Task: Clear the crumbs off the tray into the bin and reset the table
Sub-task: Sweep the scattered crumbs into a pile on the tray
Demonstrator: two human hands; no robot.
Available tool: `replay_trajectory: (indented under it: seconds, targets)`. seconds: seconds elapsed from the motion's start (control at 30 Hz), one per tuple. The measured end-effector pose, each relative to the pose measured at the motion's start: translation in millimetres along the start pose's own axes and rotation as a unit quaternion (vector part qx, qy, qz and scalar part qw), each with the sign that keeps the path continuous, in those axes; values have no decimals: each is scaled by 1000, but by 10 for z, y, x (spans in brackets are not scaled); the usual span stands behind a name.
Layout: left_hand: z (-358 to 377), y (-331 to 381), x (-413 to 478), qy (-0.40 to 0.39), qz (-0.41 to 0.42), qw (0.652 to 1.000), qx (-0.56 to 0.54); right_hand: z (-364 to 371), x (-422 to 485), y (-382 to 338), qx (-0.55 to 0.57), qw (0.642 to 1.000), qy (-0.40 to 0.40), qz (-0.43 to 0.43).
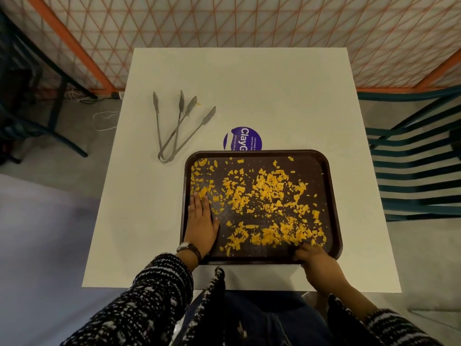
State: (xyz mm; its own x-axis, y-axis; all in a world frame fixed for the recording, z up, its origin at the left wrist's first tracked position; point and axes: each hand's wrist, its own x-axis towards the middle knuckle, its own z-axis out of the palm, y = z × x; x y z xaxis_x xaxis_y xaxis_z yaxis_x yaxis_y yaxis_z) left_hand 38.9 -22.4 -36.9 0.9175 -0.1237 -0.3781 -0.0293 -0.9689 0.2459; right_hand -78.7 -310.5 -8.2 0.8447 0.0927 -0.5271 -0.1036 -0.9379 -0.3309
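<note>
left grip [202, 222] spread flat on tray [320, 171] | right grip [310, 253] blurred — cannot tell | sticker [245, 139] half-hidden

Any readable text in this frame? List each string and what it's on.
"ClayG": big white letters on the round purple sticker on the table, cut off by the tray.
"Clean as you": small line on the same sticker, also cut off.
"Let's keep": small line there; the rest is too blurred to read.
No text legible on the tongs or the watch.
</note>
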Motion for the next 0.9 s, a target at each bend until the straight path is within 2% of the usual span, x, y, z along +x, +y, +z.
replay_trajectory:
  seconds: [0.13, 0.23, 0.33, 0.4, 0.53, 0.6, 0.8, 0.9]
  targets:
    - [118, 226, -163, -30, 14, 991, -133, 7, -10, -1, 6, 1000, 6, 11]
    - [153, 407, -314, -68, 70, 971, -220, 10, -3, -5, 3, 1000, 5, 14]
    - [120, 450, -391, -93, 133, 954, -252, 24, 0, -1, 9, 1000, 12, 14]
    - [89, 360, -388, -82, 119, 958, -246, 34, -3, 3, 17, 999, 22, 16]
    - [29, 80, -382, -30, -6, 983, -179, 52, -14, 5, 22, 999, 28, 15]
    - [21, -30, -405, -22, -42, 987, -152, 50, -22, 3, 23, 999, 27, 19]
    - [92, 4, -487, -63, -42, 991, -107, 31, -27, -25, 29, 999, 32, 25]
    - [154, 95, -502, -95, 4, 989, -113, 29, -29, -35, 29, 999, 31, 28]
